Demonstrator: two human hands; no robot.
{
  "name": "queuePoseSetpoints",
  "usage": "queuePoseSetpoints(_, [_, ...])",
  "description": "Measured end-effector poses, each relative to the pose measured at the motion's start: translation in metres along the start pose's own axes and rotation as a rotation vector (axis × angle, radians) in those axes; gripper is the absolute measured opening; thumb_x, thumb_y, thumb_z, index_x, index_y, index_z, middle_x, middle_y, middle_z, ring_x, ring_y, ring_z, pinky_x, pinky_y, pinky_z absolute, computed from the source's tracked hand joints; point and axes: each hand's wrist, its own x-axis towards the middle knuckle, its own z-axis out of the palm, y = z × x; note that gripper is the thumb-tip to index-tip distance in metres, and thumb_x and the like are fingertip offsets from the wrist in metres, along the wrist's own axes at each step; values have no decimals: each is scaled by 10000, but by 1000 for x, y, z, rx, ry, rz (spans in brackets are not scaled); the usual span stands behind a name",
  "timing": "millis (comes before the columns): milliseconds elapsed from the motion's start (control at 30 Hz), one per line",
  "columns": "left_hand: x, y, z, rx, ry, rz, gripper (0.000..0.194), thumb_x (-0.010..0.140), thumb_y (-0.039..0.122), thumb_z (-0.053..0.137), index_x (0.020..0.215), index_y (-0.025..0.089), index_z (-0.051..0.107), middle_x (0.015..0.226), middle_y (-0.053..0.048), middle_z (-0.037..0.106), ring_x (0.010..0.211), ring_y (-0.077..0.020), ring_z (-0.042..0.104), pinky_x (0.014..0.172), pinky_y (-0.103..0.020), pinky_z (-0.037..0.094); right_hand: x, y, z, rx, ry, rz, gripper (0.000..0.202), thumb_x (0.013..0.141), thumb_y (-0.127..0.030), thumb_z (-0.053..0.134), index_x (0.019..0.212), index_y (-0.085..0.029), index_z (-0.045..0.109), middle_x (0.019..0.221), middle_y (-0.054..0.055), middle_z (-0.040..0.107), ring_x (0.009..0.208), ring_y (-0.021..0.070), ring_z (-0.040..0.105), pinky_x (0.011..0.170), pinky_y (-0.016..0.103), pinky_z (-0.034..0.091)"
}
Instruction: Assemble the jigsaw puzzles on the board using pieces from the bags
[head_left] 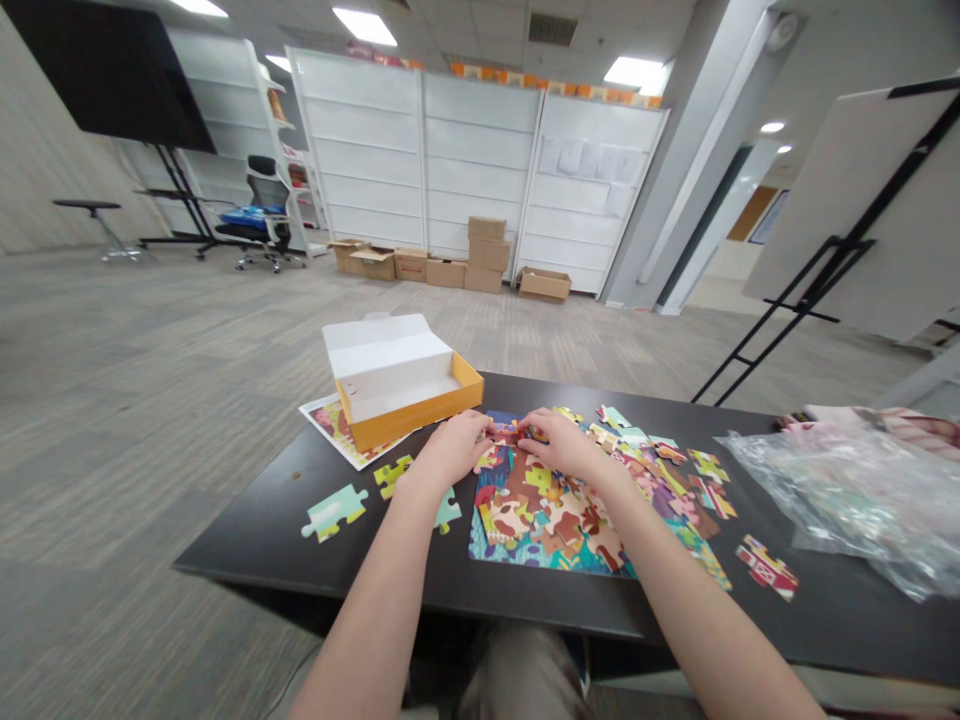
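Puzzle pieces (506, 433) with reddish and purple print sit between my two hands at the far edge of a colourful picture sheet (480, 545). My left hand (461, 445) pinches their left side, fingers closed. On the right side, the bent fingers of my right hand (561, 442) grip them too; the fingertips partly hide the pieces. A heap of loose puzzle pieces (562, 515) with brown, white and yellow print covers much of the sheet. More pieces (667, 490) spread to the right of my right forearm. A pale green piece (335, 512) lies left of my left arm.
A yellow box (412, 412) with its white lid raised stands at the table's (262, 530) far left, on a printed sheet (326, 415). Crumpled clear plastic bags (847, 500) lie at the right. Beyond the table are cardboard boxes (487, 255) and an easel stand (806, 295).
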Motion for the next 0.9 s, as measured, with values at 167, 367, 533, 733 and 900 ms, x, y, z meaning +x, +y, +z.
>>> queuePoseSetpoints(167, [2,2,2,42,3,-10,197,915,184,574,1052,191,715,1119,-84,698,1051,-227,668,957,-328,511,-1,1,-3,-3,-15,15,170,879,-233,696,1044,-194,714,1043,90,692,970,222,634,894,364,481])
queuePoseSetpoints(367, [3,7,1,65,-29,-16,236,932,181,535,1062,197,732,1149,-94,698,1081,-227,667,971,-318,503,-1,3,-4,-7,-25,20,178,875,-214,691,1049,-185,714,1039,92,693,955,218,636,890,359,480])
queuePoseSetpoints(533, [2,12,-4,101,-50,-16,278,950,210,505,1087,205,747,1109,-106,708,1060,-241,678,970,-343,507,-1,3,-4,-6,-17,23,150,874,-241,701,1014,-192,722,1032,85,691,955,221,635,891,359,481])
queuePoseSetpoints(733, [3,10,-1,66,-75,-49,313,945,189,513,1150,250,742,1173,-99,686,1105,-230,665,1004,-338,491,-2,0,-5,-6,-21,20,163,886,-239,686,1037,-197,729,1040,87,688,948,215,640,885,350,487])
queuePoseSetpoints(900, [0,9,0,137,-79,-53,362,980,202,440,1216,235,713,1360,-133,604,1215,-265,618,1055,-386,464,-2,4,-5,3,-32,31,186,889,-246,680,1062,-197,731,1077,91,683,952,211,640,893,348,486])
